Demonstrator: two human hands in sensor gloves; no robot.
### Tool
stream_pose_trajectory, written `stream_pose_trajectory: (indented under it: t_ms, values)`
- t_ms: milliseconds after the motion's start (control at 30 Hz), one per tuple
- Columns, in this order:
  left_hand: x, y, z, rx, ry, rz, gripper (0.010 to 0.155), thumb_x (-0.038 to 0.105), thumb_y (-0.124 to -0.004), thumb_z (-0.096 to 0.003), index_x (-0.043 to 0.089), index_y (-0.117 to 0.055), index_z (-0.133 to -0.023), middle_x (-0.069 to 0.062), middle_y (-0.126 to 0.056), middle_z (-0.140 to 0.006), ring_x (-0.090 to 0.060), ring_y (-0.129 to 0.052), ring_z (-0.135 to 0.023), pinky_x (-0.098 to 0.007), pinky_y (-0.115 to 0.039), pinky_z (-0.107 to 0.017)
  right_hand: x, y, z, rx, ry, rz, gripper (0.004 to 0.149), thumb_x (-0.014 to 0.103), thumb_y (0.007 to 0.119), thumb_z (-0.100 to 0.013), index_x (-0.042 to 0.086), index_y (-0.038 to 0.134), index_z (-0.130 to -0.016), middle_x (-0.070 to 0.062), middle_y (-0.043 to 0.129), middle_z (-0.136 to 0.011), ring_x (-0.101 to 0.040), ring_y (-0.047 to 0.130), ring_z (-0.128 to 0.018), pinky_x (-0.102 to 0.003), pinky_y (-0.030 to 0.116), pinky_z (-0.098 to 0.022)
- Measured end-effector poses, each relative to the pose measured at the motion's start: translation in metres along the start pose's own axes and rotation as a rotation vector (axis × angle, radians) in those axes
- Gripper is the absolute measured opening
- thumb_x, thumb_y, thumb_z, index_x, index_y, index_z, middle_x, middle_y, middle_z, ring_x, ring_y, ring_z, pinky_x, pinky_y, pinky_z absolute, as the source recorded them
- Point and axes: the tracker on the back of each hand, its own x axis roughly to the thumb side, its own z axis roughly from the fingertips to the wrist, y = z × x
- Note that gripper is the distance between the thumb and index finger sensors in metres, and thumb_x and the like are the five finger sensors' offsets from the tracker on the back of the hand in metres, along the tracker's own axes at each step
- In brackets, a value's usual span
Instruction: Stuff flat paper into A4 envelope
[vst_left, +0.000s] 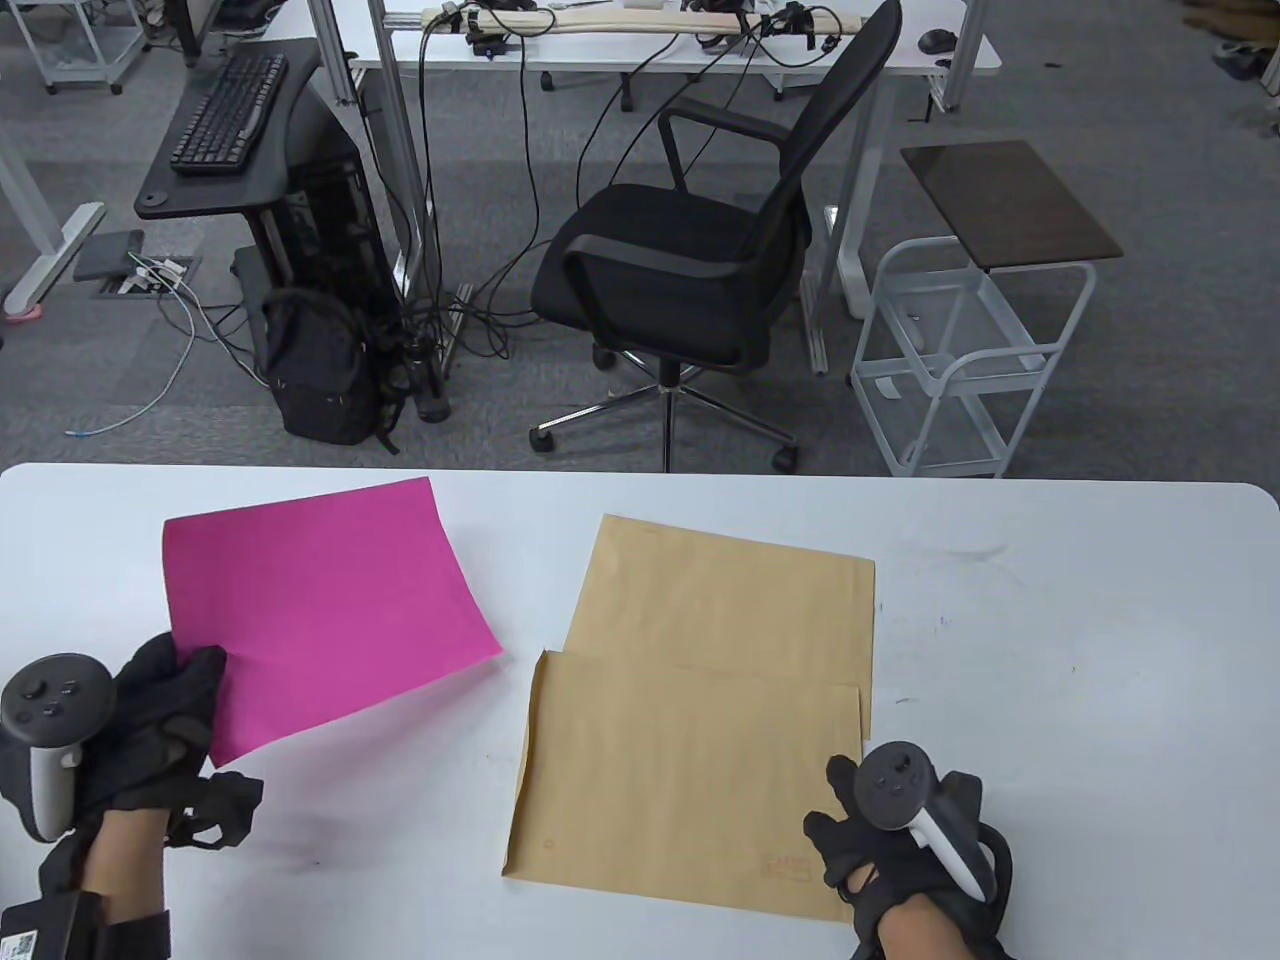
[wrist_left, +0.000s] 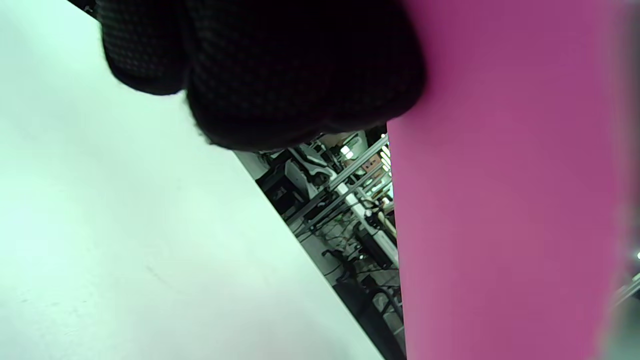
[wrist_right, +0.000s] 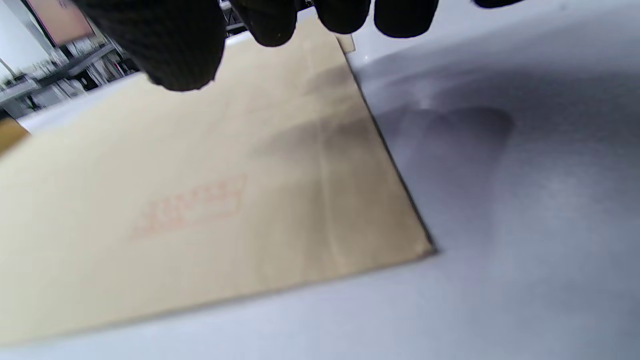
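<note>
Left hand (vst_left: 150, 720) pinches the pink paper (vst_left: 320, 610) by its near corner, lifted left of the envelope (vst_left: 690, 780) — light, floppy stuff, best held at an edge — while the right hand (vst_left: 900, 850), fingers loosely spread, hovers at the envelope's near right corner.

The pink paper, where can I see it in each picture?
Table view: the pink paper lies left of middle, its near corner gripped by the left hand.
Left wrist view: it fills the right side, beside the gloved fingers.
Right wrist view: not there; only the brown envelope shows.
Shared landmark: the white table, also seen at and.
</note>
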Motion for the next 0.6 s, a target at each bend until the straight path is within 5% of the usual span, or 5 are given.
stream_pose_trajectory:
  t_ms: [400,600]
  values:
    - [0.033,-0.021,0.017,-0.108,-0.15,-0.017,0.043,0.042,-0.083,-0.0443,0.024,-0.088,-0.083,0.014,-0.105,-0.042,-0.013,-0.111,-0.026,-0.047,-0.091,-0.05,0.018,0.024,-0.006,0.064,0.014,0.187,0.073,0.06,0.08,-0.047,0.037,0.049,-0.109,-0.002,0.042,-0.111,-0.037,0.058,-0.101,-0.063,0.057,-0.066]
    - [0.049,-0.028,0.028,-0.058,-0.217,-0.112,0.043,0.043,-0.083,-0.0441,0.024,-0.088,-0.083,0.014,-0.105,-0.042,-0.014,-0.111,-0.026,-0.048,-0.093,-0.048,0.019,0.026,-0.006,0.059,0.01,0.189,0.072,0.059,0.079,-0.047,0.035,0.048,-0.109,-0.004,0.041,-0.111,-0.039,0.057,-0.101,-0.063,0.057,-0.066]
